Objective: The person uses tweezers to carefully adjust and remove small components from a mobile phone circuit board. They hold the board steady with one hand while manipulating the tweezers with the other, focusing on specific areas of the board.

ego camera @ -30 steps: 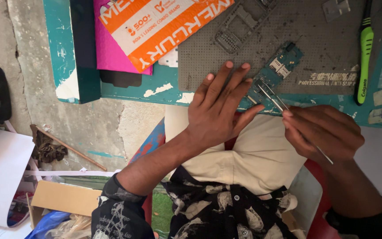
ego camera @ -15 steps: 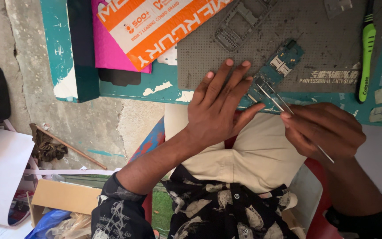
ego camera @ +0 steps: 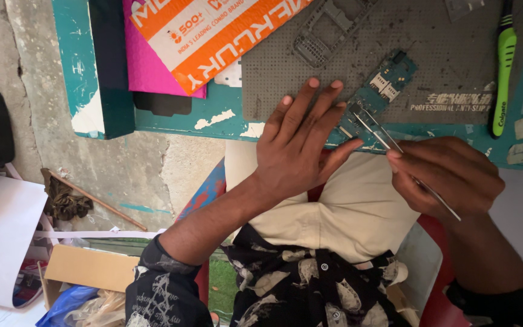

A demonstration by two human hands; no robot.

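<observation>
On the mat (ego camera: 431, 36), tweezers (ego camera: 382, 132) touch circuit board (ego camera: 378, 92).

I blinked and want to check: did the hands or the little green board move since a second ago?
Almost nothing moved. The left hand still lies flat, fingers at the green circuit board. The right hand still pinches the metal tweezers, tips on the board's near end. Only the view shifted slightly. The grey mat and green toothbrush stayed put.

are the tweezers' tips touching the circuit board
Touching: the head view shows the tips of the tweezers, held in the right hand, ending on the circuit board, no gap visible.
</observation>
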